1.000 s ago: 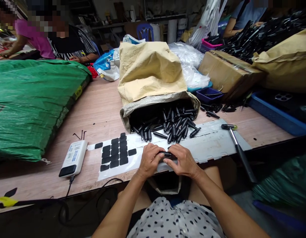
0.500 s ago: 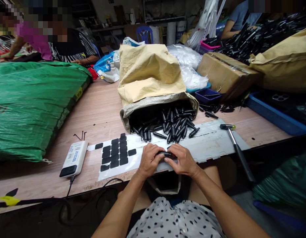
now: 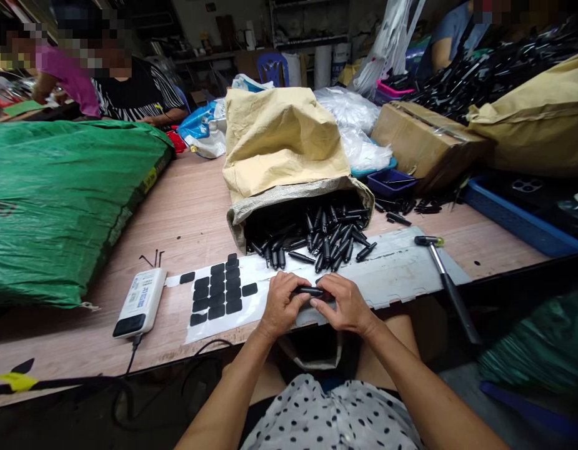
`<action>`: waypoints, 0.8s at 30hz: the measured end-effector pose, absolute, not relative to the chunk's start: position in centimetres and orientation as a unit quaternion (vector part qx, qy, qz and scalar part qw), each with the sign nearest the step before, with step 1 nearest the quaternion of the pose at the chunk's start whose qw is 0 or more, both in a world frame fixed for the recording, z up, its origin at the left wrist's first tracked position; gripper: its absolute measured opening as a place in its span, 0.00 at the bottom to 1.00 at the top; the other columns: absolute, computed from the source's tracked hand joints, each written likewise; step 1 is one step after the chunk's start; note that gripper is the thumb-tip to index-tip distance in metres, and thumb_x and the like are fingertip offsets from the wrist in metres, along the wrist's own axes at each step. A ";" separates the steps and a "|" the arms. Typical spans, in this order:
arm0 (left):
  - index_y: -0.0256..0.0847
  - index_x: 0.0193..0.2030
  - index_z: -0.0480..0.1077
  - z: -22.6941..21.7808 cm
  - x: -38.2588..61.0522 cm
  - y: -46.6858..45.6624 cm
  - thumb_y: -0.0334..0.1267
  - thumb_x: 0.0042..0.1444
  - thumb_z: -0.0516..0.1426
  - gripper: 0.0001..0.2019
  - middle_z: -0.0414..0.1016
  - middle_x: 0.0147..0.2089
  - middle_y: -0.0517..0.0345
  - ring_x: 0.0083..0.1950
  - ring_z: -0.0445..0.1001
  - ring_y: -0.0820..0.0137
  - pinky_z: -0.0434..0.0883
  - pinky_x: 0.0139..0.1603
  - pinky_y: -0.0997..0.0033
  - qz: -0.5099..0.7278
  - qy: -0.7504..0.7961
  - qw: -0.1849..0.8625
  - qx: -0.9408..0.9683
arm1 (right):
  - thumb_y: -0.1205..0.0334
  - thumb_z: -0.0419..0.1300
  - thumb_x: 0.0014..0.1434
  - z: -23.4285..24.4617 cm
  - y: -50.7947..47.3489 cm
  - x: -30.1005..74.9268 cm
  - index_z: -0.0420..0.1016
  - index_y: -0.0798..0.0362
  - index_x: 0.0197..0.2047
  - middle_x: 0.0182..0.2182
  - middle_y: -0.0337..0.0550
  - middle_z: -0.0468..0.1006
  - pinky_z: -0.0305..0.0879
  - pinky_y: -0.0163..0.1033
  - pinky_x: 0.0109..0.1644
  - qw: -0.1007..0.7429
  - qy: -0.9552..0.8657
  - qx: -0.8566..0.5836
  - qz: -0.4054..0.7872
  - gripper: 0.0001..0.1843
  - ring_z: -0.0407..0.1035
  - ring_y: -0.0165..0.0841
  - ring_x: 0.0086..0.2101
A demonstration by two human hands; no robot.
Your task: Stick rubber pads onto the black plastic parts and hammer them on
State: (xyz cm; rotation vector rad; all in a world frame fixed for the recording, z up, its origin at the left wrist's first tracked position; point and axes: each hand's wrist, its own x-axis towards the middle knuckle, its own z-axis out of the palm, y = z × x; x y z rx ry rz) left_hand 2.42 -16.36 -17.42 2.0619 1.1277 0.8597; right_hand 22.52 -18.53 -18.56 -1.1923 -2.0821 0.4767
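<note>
Between my two hands lies a short black cylindrical part [image 3: 310, 291], held level above the front edge of the table. My left hand [image 3: 285, 301] is closed on its left end, thumb toward me. The right end is pinched by my right hand [image 3: 343, 300], with thumb and fingertips around it. Just beyond, many similar black parts [image 3: 326, 244] spill from the mouth of a tan woven sack [image 3: 289, 140]. A pale grey board [image 3: 401, 269] lies under and beside my hands. To the left, a white sheet [image 3: 251, 312] carries several black rounded-square stickers [image 3: 217, 289].
A hammer [image 3: 445, 275] lies at the right, its handle over the table edge. A white power bank [image 3: 141, 300] with a cable stands left. A big green bag [image 3: 73, 206], a cardboard box [image 3: 424, 137] and a blue tray [image 3: 523, 219] surround the space. Other people sit across the table.
My hands keep nearly the same grip on the black part. The view has shifted slightly. At the upper right, a person's arm has moved.
</note>
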 end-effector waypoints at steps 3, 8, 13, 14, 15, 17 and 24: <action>0.43 0.42 0.75 -17.5 2.5 -16.4 0.38 0.61 0.59 0.05 0.76 0.39 0.56 0.46 0.68 0.60 0.62 0.52 0.58 0.335 0.425 0.314 0.781 | 0.56 0.60 0.64 -18.6 -18.5 22.5 0.66 0.51 0.33 0.27 0.39 0.66 0.56 0.40 0.36 0.349 -0.794 -0.461 0.189 0.10 0.61 0.34 0.31; 0.43 0.42 0.74 -17.6 2.6 -16.3 0.38 0.59 0.62 0.06 0.77 0.40 0.56 0.46 0.68 0.60 0.62 0.52 0.58 0.336 0.437 0.311 0.774 | 0.59 0.60 0.64 -18.8 -18.4 22.6 0.68 0.51 0.35 0.28 0.39 0.68 0.57 0.40 0.36 0.377 -0.784 -0.451 0.200 0.07 0.62 0.33 0.31; 0.43 0.43 0.77 -17.6 2.5 -16.3 0.41 0.59 0.64 0.08 0.79 0.39 0.56 0.45 0.68 0.60 0.61 0.51 0.57 0.309 0.430 0.305 0.792 | 0.59 0.60 0.63 -18.7 -18.4 22.8 0.69 0.51 0.38 0.29 0.39 0.68 0.58 0.39 0.37 0.389 -0.772 -0.448 0.227 0.05 0.62 0.33 0.32; 0.44 0.43 0.78 -17.7 2.5 -16.3 0.41 0.59 0.64 0.07 0.79 0.38 0.56 0.44 0.68 0.60 0.61 0.51 0.57 0.306 0.428 0.305 0.794 | 0.59 0.60 0.63 -18.7 -18.5 22.9 0.69 0.51 0.38 0.29 0.39 0.68 0.58 0.39 0.37 0.390 -0.771 -0.448 0.230 0.05 0.62 0.33 0.32; 0.44 0.42 0.78 -17.6 2.5 -16.3 0.41 0.59 0.64 0.06 0.79 0.37 0.56 0.44 0.68 0.60 0.61 0.51 0.56 0.305 0.428 0.304 0.795 | 0.59 0.61 0.63 -18.6 -18.5 22.9 0.69 0.51 0.38 0.29 0.39 0.68 0.58 0.39 0.37 0.390 -0.770 -0.448 0.232 0.06 0.62 0.33 0.32; 0.44 0.41 0.78 -17.6 2.5 -16.3 0.41 0.60 0.64 0.06 0.79 0.36 0.56 0.44 0.68 0.60 0.61 0.51 0.56 0.309 0.432 0.304 0.791 | 0.60 0.61 0.62 -18.5 -18.5 22.8 0.68 0.51 0.38 0.29 0.39 0.68 0.58 0.39 0.37 0.388 -0.770 -0.450 0.232 0.06 0.62 0.33 0.32; 0.44 0.43 0.78 -17.7 2.6 -16.3 0.40 0.59 0.64 0.07 0.79 0.36 0.56 0.44 0.69 0.60 0.63 0.51 0.56 0.321 0.444 0.301 0.781 | 0.57 0.57 0.66 -18.7 -18.3 22.7 0.67 0.51 0.34 0.28 0.40 0.68 0.58 0.40 0.38 0.369 -0.780 -0.453 0.223 0.09 0.62 0.34 0.32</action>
